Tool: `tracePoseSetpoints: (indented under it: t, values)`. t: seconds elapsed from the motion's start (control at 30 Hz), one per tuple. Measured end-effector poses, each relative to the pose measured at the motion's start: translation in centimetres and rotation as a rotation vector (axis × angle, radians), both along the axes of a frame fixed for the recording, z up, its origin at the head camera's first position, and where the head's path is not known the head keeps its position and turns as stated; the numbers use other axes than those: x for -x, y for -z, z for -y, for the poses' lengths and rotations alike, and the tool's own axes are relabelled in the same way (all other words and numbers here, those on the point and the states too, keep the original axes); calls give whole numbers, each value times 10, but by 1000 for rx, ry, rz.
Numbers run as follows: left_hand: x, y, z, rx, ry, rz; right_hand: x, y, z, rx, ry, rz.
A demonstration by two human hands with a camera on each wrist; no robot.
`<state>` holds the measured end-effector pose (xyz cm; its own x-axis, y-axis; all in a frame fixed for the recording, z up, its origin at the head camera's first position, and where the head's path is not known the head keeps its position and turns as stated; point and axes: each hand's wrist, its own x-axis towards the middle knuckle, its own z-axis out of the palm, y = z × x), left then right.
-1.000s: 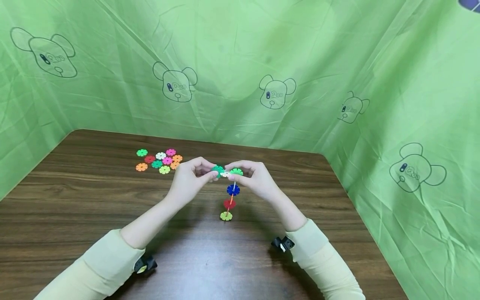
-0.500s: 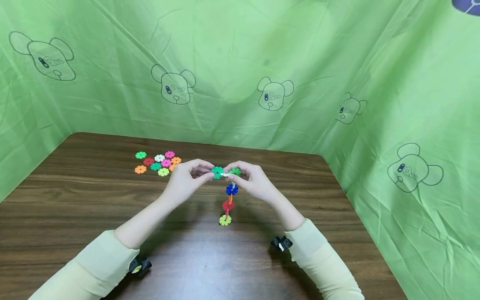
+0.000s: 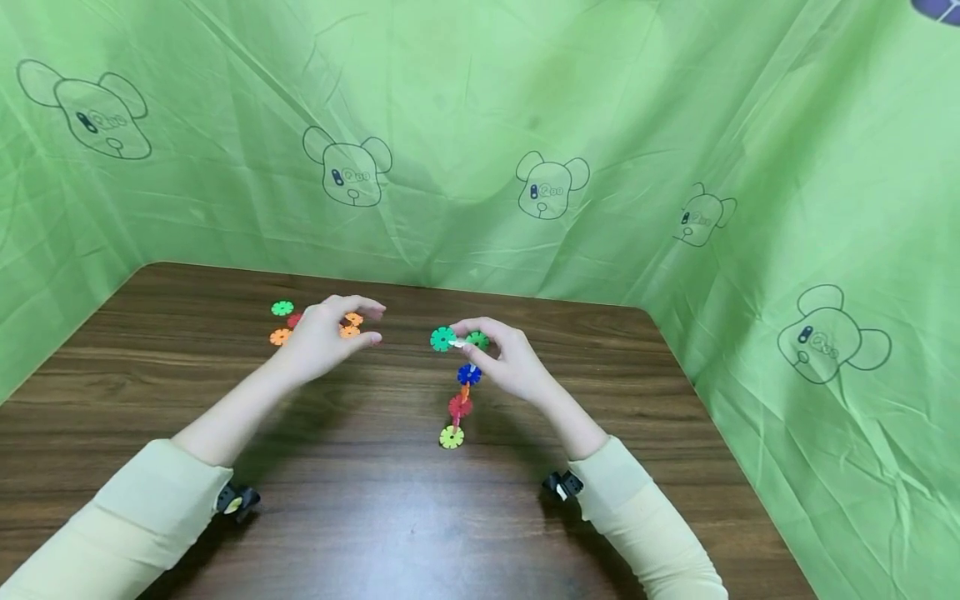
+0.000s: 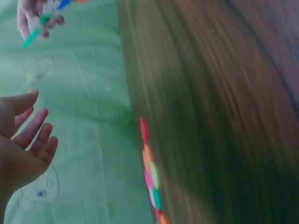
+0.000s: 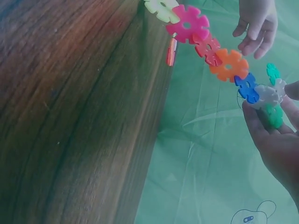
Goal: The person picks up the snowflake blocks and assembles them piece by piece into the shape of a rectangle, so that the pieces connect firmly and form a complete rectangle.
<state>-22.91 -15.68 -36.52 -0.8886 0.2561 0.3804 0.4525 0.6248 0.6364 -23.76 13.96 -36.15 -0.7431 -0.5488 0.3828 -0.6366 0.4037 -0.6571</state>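
Note:
My right hand [image 3: 510,357] pinches the top of a chain of notched plastic flower discs. At that end are a teal disc [image 3: 442,339], a white disc and a green disc [image 3: 477,339]. Below the fingers hang a blue disc [image 3: 469,374], an orange disc [image 5: 228,66], a red disc [image 3: 461,406], a pink disc [image 5: 187,24] and a yellow-green disc [image 3: 452,437]. My left hand [image 3: 318,340] is over the loose discs at the left, fingers apart from the thumb with nothing between them. It hides part of that group.
Loose discs lie toward the back left of the wooden table [image 3: 390,517], among them a green disc [image 3: 282,308] and an orange disc [image 3: 280,337]. Green cloth [image 3: 450,225] printed with bear heads hangs around the table's back and sides.
My left hand has let go of the teal disc and moved left to the loose discs. The teal disc stays on the chain, which my right hand still holds in nearly the same place.

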Motion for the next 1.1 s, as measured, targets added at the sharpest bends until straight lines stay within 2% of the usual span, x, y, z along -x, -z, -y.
tracePoseSetpoints:
  t: [0.13, 0.23, 0.37, 0.53, 0.73, 0.97, 1.1]
  values:
    - [8, 4, 20, 58, 15, -13, 1, 1, 1, 5, 14, 9]
    - [15, 10, 35, 96, 33, 1, 2, 2, 1, 5, 17, 11]
    - [24, 22, 55, 160, 74, 16, 3, 3, 1, 5, 25, 16]
    - [35, 39, 70, 248, 112, 37, 6, 6, 2, 35, 33, 37]
    - [48, 54, 82, 269, 133, 119, 9, 9, 5, 77, 32, 63]
    - [63, 66, 93, 259, 139, 222, 8, 9, 7, 57, 52, 96]
    - [67, 70, 95, 266, 125, 236, -2, -6, 10, 50, 63, 121]
